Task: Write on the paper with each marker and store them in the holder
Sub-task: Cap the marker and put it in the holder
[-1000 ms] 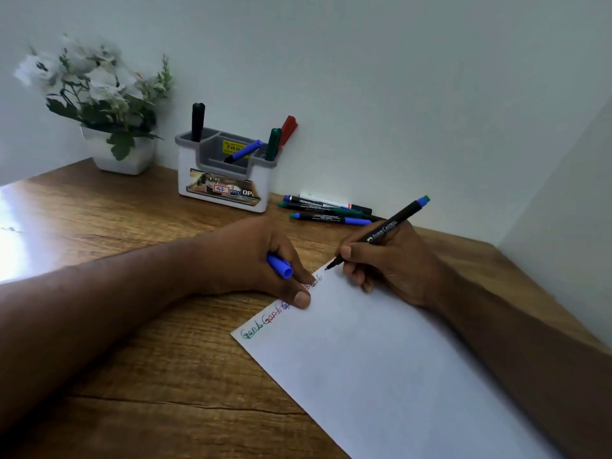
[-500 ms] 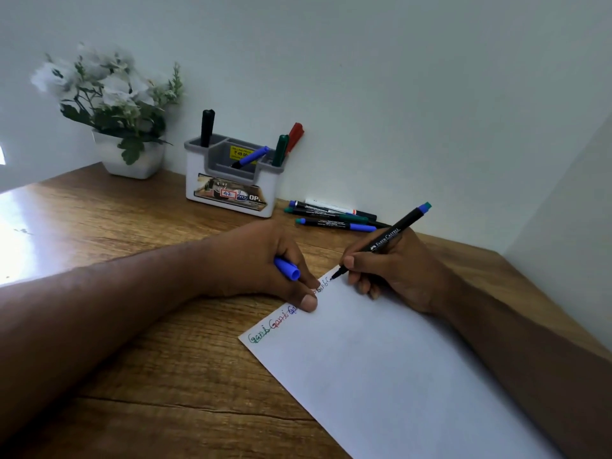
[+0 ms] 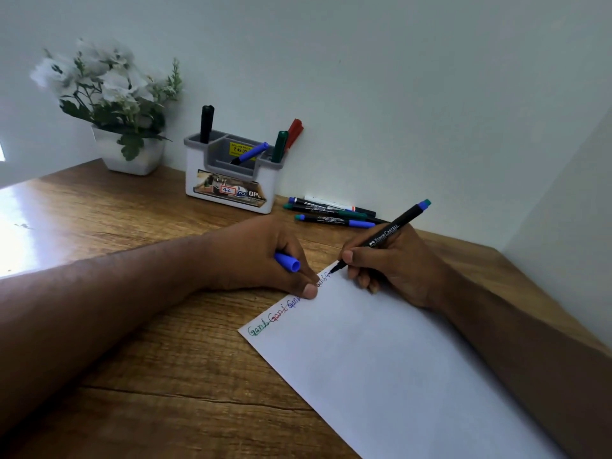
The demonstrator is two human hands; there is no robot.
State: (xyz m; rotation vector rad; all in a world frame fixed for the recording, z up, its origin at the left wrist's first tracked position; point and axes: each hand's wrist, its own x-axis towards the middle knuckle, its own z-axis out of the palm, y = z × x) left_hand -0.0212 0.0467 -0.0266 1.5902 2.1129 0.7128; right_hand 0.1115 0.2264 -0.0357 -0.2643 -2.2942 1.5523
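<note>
The black marker [image 3: 384, 234] slants across the right hand [image 3: 394, 263], its long axis running from the blue end cap at upper right down to the tip at lower left, which touches the far corner of the paper [image 3: 381, 352]. The right hand's grip is closed around the barrel, thumb and fingers pinching it near the tip. The left hand [image 3: 265, 256] rests on the paper's top edge, its grip curled around a blue cap [image 3: 287, 262] whose open end points right toward the marker.

The paper lies at an angle on the wooden tabletop [image 3: 139, 342], with words in green, red and blue along its top edge. The holder [image 3: 228, 183] stands by the wall with 4 markers in it. More markers [image 3: 331, 212] lie just right of it.
</note>
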